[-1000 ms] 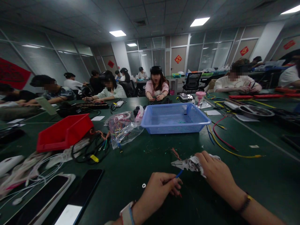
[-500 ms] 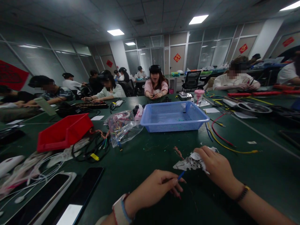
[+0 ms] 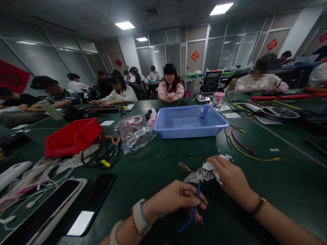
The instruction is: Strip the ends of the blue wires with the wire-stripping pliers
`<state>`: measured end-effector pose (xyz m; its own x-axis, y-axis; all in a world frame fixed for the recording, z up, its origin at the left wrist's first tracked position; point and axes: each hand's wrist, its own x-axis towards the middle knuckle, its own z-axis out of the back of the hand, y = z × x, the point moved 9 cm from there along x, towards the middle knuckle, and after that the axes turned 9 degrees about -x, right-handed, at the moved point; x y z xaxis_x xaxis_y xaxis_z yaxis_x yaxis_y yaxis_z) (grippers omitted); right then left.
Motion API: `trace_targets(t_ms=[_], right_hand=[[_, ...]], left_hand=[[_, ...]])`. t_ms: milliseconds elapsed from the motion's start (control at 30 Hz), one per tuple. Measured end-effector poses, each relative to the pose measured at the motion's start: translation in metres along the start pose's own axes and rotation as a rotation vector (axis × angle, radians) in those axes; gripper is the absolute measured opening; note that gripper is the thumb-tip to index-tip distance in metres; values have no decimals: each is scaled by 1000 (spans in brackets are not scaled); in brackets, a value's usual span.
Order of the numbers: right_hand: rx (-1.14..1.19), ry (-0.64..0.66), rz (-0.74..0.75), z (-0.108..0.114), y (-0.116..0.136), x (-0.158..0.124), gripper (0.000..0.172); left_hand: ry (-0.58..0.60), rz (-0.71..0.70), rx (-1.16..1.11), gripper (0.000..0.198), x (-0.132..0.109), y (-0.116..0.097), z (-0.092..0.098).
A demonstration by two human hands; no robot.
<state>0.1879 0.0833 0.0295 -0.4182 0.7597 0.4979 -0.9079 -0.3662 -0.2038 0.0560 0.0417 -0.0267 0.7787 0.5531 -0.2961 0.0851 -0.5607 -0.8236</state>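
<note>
Thin blue plastic-coated wire (image 3: 198, 191), lower centre of frame, long axis steep, tail curving lower left; left hand (image 3: 177, 198) fingers pinched on it. Silver metal toothed pliers (image 3: 203, 174) point left, right hand (image 3: 229, 174) fingers curled round the rear.

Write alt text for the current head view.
Left hand holds a blue wire up to pliers in the right hand, over a green table. Beyond are a red bin, clear bag and blue basket, with people seated farther back.
</note>
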Motion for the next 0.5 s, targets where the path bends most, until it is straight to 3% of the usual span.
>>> trace_targets(t_ms=[500], right_hand=[[91, 44, 31, -8, 10, 0, 70]], left_hand=[[-98, 25, 31, 29, 2, 2, 9]])
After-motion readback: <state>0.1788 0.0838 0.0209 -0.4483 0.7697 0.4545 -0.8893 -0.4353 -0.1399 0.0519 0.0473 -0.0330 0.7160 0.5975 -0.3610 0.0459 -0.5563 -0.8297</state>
